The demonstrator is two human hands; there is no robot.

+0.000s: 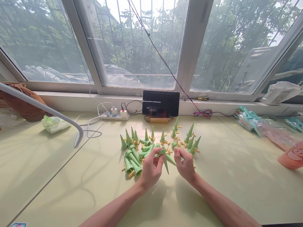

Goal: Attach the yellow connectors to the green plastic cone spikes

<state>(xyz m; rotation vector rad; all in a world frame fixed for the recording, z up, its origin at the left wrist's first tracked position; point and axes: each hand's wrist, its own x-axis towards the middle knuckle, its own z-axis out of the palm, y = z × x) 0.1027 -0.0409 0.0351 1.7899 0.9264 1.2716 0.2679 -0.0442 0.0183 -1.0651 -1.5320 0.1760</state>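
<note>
My left hand (151, 168) is closed on a green plastic watering spike (166, 166), gripping it by the wide collar with its tip pointing down. A short distance to the right, my right hand (186, 166) is closed in a pinch; whatever may be between its fingertips is hidden. Beyond both hands stand several green spikes (194, 145) with small yellow valves, tips up. More spikes (134, 160) lie in a heap beside my left hand. Loose yellow valves (168, 152) are scattered among them.
A dark-screened tablet (161, 102) leans at the back on a cardboard block. A power strip (115, 116) with cables lies left of it. A grey metal arm (47, 108) crosses the left side. Bagged turquoise items (251, 121) and a pinkish-orange object (292, 156) lie at right.
</note>
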